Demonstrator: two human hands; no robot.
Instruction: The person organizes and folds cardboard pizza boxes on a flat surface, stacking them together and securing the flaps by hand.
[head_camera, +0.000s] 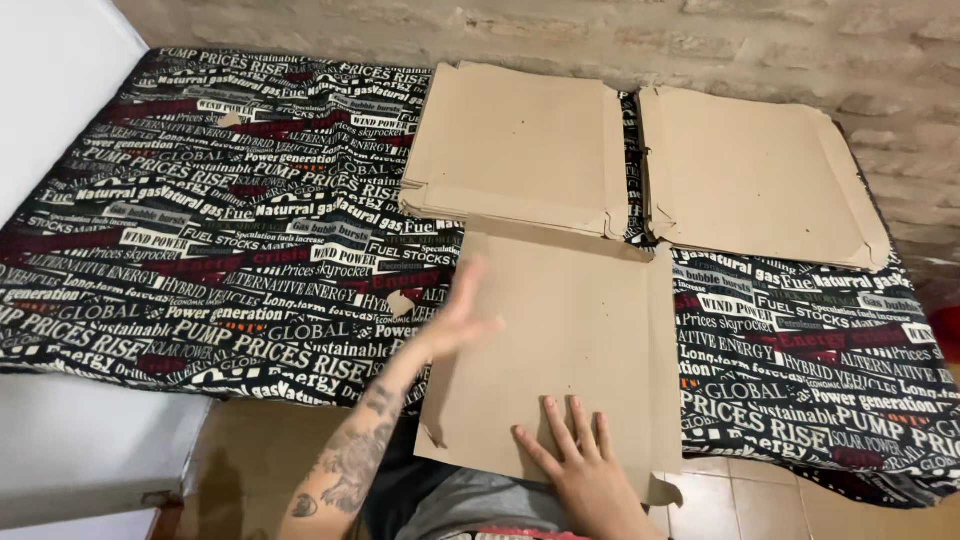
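Two bare hands work on a flat cardboard sheet (570, 340) lying on the patterned cloth (200, 220). The right hand (580, 465) lies open, flat on its near edge. The left hand (465, 315), blurred, fingers spread, touches its left edge, gripping nothing. Two cardboard stacks (520, 145) lie behind.

Likely home room: bare brick wall (780, 40), tiled floor (760, 500), bench (200, 230) under black printed cloth, white furniture edge (60, 440), flat cardboard sheets (520, 140) stacked on top.
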